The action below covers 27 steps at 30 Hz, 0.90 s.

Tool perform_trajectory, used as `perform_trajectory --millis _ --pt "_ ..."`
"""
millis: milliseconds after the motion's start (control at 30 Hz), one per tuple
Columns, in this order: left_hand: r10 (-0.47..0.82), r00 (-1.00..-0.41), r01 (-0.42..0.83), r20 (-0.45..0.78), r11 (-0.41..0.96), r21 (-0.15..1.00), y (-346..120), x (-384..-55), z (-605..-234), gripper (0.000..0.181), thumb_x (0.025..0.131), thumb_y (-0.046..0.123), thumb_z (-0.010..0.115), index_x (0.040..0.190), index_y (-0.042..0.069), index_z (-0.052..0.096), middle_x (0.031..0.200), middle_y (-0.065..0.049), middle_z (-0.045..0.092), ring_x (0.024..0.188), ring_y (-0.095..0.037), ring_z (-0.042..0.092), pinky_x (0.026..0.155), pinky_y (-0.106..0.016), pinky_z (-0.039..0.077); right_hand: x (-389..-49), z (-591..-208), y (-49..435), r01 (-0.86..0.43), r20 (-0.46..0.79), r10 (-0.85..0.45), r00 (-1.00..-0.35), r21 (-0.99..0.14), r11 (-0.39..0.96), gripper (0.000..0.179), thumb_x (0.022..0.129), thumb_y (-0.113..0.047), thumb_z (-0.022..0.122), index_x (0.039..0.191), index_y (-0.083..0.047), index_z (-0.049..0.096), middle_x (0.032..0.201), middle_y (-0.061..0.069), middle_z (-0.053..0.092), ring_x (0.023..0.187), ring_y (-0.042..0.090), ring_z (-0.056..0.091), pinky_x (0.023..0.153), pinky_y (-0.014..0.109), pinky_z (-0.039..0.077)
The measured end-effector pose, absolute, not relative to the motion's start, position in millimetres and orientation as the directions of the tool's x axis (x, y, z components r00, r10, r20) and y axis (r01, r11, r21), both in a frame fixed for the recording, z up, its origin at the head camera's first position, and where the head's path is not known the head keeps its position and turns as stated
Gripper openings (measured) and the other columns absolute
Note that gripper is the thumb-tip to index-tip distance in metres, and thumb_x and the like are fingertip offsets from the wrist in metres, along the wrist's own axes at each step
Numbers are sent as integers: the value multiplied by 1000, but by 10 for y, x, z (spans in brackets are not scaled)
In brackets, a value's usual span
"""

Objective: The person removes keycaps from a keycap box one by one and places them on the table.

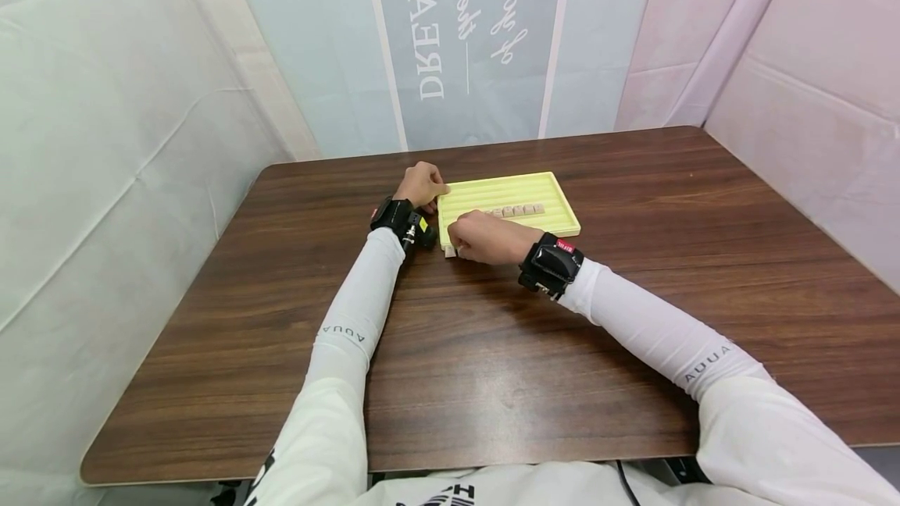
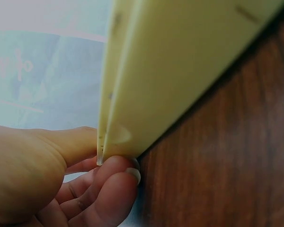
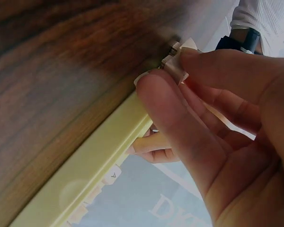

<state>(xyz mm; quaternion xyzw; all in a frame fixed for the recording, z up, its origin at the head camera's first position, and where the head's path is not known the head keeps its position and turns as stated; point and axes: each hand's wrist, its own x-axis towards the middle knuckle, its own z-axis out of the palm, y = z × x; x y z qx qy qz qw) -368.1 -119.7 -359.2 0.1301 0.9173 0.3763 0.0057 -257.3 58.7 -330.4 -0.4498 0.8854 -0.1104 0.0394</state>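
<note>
A pale yellow tray (image 1: 502,189) with ridges lies on the table, a row of small letter tiles (image 1: 519,210) inside it. At its left side near the far corner, my left hand (image 1: 419,184) pinches the rim; in the left wrist view the thumb lies on one side of the tray wall (image 2: 180,61) and curled fingers on the other. My right hand (image 1: 495,236) is at the near left corner, where its thumb and finger pinch a small pale tile (image 3: 175,68). A tile (image 1: 450,251) shows beside those fingertips in the head view. The right hand hides part of the tray.
The brown wooden table (image 1: 562,365) spreads around the tray on all sides. A printed curtain (image 1: 478,115) hangs behind its far edge, and pale fabric walls (image 1: 126,201) stand at both sides. Both wrists wear black camera straps.
</note>
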Motion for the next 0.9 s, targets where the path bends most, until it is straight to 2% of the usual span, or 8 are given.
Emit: perform_trajectory --millis 900 --pt "228 -971 213 72 686 696 -1198 -3753 -3631 15 92 17 66 88 2 63 79 -13 62 50 -15 58 49 -30 56 -2589 -3393 577 -806 80 -808 -584 -181 564 7 88 -1 64 83 -6 60 81 5 56 73 14 46 65 24 40"
